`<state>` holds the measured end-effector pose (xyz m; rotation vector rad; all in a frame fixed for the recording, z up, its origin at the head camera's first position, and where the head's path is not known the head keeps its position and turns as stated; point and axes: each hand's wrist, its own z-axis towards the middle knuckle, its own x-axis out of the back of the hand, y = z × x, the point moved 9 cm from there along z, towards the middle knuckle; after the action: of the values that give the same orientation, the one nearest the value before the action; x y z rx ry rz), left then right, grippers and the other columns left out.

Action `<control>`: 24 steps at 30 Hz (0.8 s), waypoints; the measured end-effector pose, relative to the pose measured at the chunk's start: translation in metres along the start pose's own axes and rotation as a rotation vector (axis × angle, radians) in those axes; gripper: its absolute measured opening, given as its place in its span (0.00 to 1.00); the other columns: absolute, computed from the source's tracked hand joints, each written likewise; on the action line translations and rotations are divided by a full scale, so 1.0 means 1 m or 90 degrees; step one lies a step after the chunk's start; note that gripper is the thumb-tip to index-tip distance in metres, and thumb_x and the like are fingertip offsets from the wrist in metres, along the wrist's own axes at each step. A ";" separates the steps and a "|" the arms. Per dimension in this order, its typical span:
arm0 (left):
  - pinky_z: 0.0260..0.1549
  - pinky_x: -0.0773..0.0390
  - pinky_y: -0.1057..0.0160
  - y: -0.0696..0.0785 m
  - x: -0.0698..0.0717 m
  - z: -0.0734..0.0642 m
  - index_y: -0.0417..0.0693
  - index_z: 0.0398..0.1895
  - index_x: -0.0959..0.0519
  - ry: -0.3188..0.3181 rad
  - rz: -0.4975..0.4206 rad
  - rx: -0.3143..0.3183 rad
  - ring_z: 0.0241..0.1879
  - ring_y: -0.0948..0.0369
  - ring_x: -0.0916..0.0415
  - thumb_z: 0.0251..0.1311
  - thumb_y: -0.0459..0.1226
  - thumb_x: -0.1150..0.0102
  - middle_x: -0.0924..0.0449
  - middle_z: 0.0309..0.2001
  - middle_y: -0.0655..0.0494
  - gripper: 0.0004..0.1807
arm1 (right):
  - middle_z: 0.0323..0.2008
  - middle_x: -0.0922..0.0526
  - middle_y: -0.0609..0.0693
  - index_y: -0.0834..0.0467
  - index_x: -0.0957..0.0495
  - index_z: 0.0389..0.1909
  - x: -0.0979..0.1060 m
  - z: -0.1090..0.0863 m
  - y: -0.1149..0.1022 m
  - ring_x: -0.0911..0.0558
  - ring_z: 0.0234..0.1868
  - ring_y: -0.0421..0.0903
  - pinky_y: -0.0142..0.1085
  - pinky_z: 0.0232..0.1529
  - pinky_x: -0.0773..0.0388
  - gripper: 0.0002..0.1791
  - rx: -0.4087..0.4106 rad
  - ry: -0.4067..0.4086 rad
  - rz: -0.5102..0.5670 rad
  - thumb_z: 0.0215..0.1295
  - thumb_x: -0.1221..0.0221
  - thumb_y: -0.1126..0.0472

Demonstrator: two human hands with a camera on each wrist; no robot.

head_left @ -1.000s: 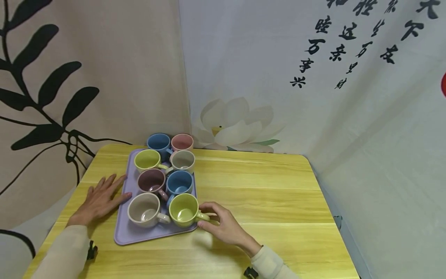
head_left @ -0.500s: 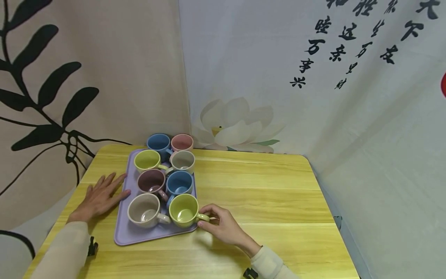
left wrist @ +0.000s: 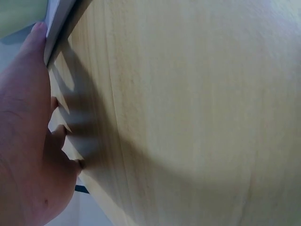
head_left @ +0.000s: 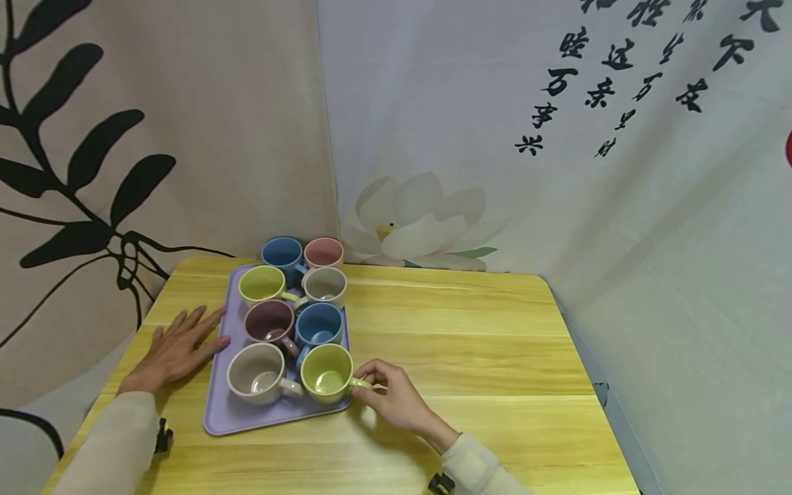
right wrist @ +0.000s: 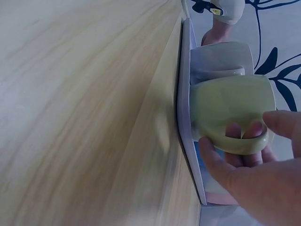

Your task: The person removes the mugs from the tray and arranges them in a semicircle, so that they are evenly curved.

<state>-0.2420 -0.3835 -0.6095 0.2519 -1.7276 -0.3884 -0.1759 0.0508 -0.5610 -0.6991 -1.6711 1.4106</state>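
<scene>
In the head view a yellow-green mug (head_left: 325, 375) stands at the near right corner of a lilac tray (head_left: 238, 421). My right hand (head_left: 399, 402) holds its handle; the right wrist view shows fingers passed through the handle (right wrist: 244, 144). Beside that mug is a grey-white mug (head_left: 254, 375), its handle pointing right. My left hand (head_left: 173, 354) lies spread at the tray's left side, fingers straight, the thumb reaching over the rim. Behind the front pair stand a dusky purple mug (head_left: 267, 322) and a blue mug (head_left: 319, 323), both upright.
Farther back on the tray are another yellow-green mug (head_left: 261, 283), a pale grey mug (head_left: 326, 285), a second blue mug (head_left: 281, 254) and a pink mug (head_left: 324, 253). The wooden table (head_left: 458, 344) extends to the right. A printed curtain (head_left: 433, 137) hangs behind it.
My left thumb has slid very slightly left along the tray rim. My right thumb has shifted a little on the mug's handle. The mugs and tray stay in place.
</scene>
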 end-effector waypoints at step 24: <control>0.72 0.64 0.05 0.001 0.000 0.001 0.61 0.95 0.51 -0.001 0.007 0.002 0.85 0.14 0.61 0.83 0.69 0.52 0.57 0.90 0.22 0.49 | 0.43 0.05 0.63 0.64 0.14 0.45 0.010 -0.006 0.004 0.10 0.40 0.35 0.29 0.50 0.15 0.10 -0.036 0.092 0.023 0.71 0.24 0.63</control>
<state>-0.2429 -0.3826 -0.6095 0.2438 -1.7300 -0.3782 -0.1766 0.0633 -0.5622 -0.8462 -1.5968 1.3101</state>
